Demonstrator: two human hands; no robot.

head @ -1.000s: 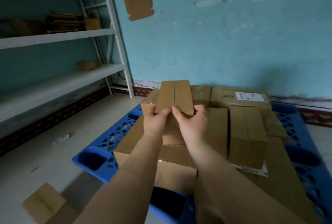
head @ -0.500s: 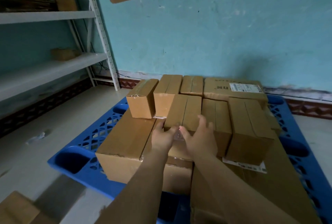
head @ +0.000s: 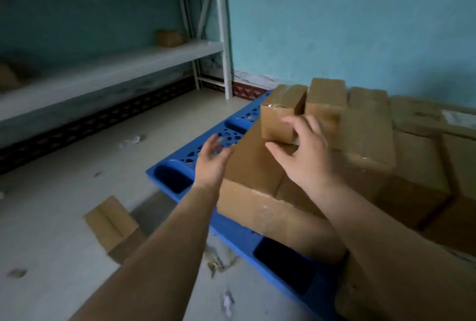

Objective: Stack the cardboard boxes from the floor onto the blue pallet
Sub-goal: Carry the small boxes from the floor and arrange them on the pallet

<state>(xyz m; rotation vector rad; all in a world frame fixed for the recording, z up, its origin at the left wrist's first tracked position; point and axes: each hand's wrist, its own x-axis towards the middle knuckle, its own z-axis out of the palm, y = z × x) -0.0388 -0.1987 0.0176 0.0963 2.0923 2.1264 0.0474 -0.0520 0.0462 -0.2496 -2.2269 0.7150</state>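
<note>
The blue pallet lies on the floor against the turquoise wall, loaded with cardboard boxes. A large box forms the near left corner of the load, and several small boxes stand in a row on top. My left hand hovers open beside the large box's left edge, holding nothing. My right hand floats open just above the large box, in front of the small boxes, fingers spread. One small cardboard box lies on the floor to the left of the pallet.
White metal shelving runs along the left wall, with a small box on one shelf. Paper scraps litter the pale floor near the pallet's front corner. More large boxes fill the pallet's right side.
Both hands have let go of the small box, which now stands in the row on the pallet. The hands have drawn back and opened, and my view has swung left toward the floor.
</note>
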